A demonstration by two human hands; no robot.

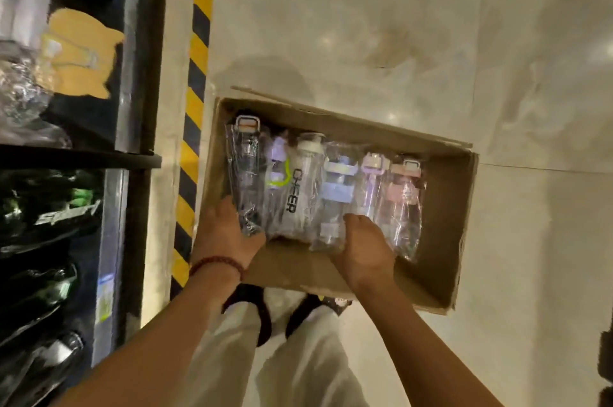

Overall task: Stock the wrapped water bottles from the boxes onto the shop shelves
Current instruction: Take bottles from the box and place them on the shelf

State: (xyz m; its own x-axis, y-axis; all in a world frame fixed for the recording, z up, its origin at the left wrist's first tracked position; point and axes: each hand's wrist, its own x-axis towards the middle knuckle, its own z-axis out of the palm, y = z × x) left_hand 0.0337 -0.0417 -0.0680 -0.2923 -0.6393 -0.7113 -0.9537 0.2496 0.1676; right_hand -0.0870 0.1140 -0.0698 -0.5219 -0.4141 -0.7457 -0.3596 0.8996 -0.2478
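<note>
A person bends over an open cardboard box (447,194) set on a pale tiled floor (398,25), both bare arms reaching down into it. Inside lie six wrapped water bottles (308,181) side by side in clear plastic, caps toward the far wall of the box, among them a white one (303,174) printed "CHEER", a lilac one with a lime strap (277,167) and a pink one (403,194) at the right end. The left hand (229,231), a beaded bracelet (215,264) on its wrist, rests against the near end of the leftmost bottle (245,167); its fingertips are hidden, so whether it grips cannot be told. The right hand (363,240) lies over the near ends of the bottles toward the right, fingers curled down onto the wrapping, apparently gripping the blue-capped bottle (335,174). To the left, beyond a yellow-and-black hazard stripe (195,108) on the floor, dark shop shelves (99,154) hold more wrapped goods, blurred here. Light trousers (298,357) and black sandals (252,307) show at the near edge of the box.
</note>
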